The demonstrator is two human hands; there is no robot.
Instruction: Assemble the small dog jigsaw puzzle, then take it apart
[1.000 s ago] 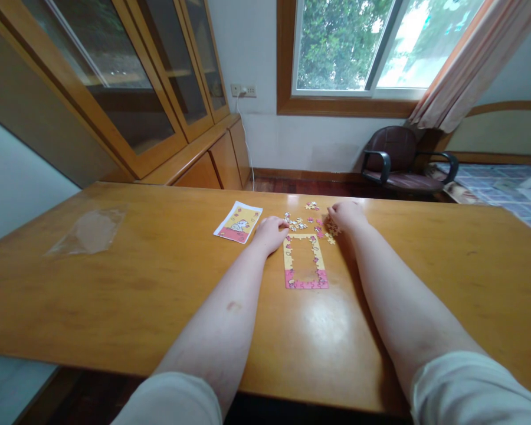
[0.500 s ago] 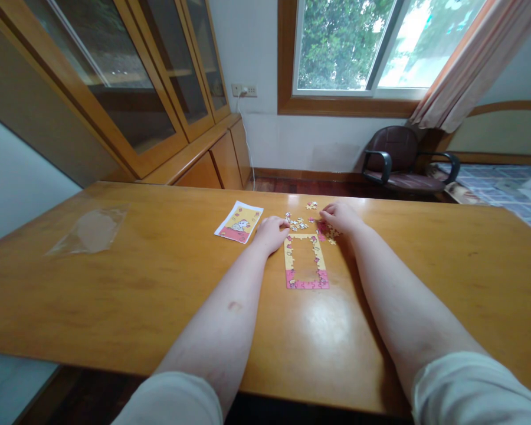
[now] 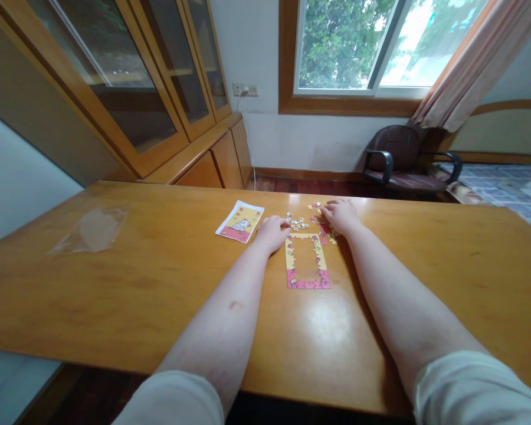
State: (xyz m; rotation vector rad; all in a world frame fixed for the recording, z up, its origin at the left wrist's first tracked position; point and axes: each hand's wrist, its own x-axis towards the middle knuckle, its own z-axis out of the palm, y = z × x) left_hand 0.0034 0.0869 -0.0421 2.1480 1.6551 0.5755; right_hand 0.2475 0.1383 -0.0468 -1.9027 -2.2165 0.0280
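A yellow and pink jigsaw border (image 3: 307, 261), built as a hollow rectangle, lies on the wooden table (image 3: 159, 283). Several loose pieces (image 3: 299, 223) are scattered just beyond it. My left hand (image 3: 272, 231) rests at the border's top left corner with fingers curled toward the loose pieces. My right hand (image 3: 342, 215) lies over pieces at the top right, fingers bent down onto them; what they touch is hidden. A picture card (image 3: 240, 221) in the same colours lies left of my left hand.
A clear plastic bag (image 3: 91, 229) lies far left on the table. Beyond the table stand a glass-door cabinet (image 3: 159, 88), a dark armchair (image 3: 400, 159) under the window, and a bed edge (image 3: 513, 183) at right.
My right hand has slid leftward and a little away from me over the loose pieces. My left hand has stayed at the border's corner.
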